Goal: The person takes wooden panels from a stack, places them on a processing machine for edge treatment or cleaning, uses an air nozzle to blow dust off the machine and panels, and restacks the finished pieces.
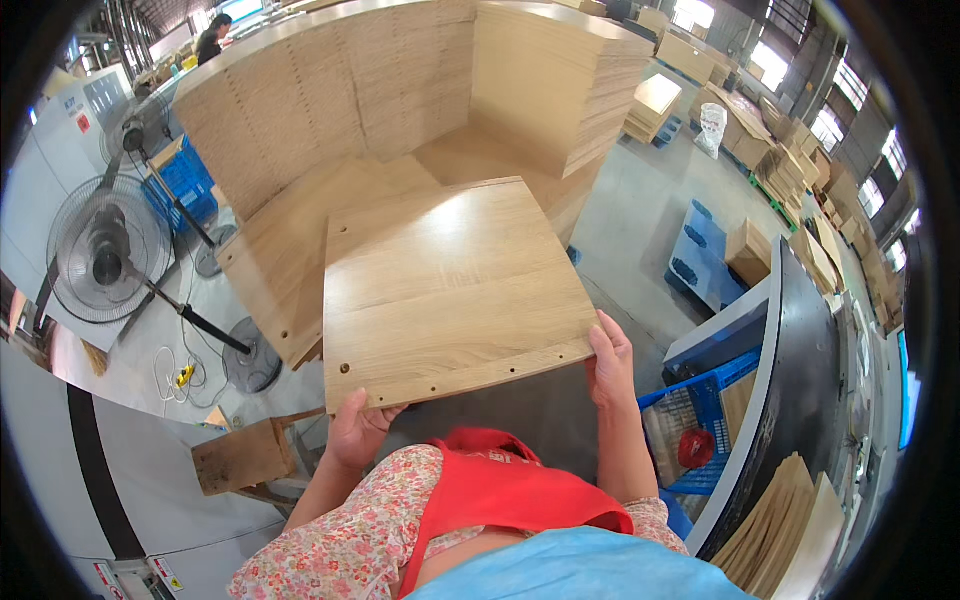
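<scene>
Between the fingers of the left hand [358, 430] and the right hand [612, 368], which grip its near corners, is a drilled wood-grain panel [450, 285]; beyond the fingertips rise panel stacks [330, 110]; left of the fingers, a pedestal fan [107, 265].

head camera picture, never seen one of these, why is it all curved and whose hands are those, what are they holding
There's no robot here: these are a person's own bare hands, seen from a wide fisheye camera worn on their head and looking down. That lens bends straight edges near the rim.

The left hand and right hand grip the near corners of a wood-grain board with small holes along its near edge. Beyond it, tall board stacks rise behind a lower pile, partly hidden by the held board. A standing fan is on the left.
</scene>
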Action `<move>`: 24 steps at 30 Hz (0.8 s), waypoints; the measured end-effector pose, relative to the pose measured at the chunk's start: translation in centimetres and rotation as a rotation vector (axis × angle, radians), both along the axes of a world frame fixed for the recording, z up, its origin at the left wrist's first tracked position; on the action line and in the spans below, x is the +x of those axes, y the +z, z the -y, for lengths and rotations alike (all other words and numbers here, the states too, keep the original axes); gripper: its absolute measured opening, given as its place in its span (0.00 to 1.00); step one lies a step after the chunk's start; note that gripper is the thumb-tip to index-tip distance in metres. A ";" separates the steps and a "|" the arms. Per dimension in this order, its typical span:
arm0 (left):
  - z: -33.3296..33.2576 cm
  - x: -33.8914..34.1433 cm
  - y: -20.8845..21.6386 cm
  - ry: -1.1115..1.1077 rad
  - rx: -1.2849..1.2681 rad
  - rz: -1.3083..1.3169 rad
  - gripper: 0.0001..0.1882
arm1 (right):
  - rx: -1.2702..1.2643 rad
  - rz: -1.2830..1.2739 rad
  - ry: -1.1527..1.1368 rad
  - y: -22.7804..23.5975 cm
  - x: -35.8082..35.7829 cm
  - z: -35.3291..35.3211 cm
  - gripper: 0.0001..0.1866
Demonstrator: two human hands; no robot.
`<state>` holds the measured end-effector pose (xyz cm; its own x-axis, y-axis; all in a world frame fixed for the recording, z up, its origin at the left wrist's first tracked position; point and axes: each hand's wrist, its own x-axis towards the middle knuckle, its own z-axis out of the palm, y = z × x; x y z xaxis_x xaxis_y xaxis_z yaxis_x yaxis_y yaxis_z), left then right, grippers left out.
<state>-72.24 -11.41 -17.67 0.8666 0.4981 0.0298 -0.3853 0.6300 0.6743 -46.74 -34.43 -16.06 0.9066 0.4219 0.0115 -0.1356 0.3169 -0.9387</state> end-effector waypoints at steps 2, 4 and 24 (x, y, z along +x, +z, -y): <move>1.6 2.4 1.3 -0.026 -0.003 0.052 0.26 | 0.036 0.006 -0.020 1.1 2.3 2.3 0.24; 3.0 4.8 2.4 -0.044 0.015 0.100 0.27 | 0.078 0.081 -0.020 2.5 4.2 4.3 0.25; -7.4 42.9 23.1 0.015 0.311 0.363 0.30 | 0.445 0.075 -0.044 18.7 25.2 0.7 0.32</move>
<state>-29.32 -4.03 5.38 0.7651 0.4302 0.4792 -0.6387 0.4118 0.6500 -21.54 -35.14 2.68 0.9133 0.3221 0.2493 -0.0499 0.6960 -0.7163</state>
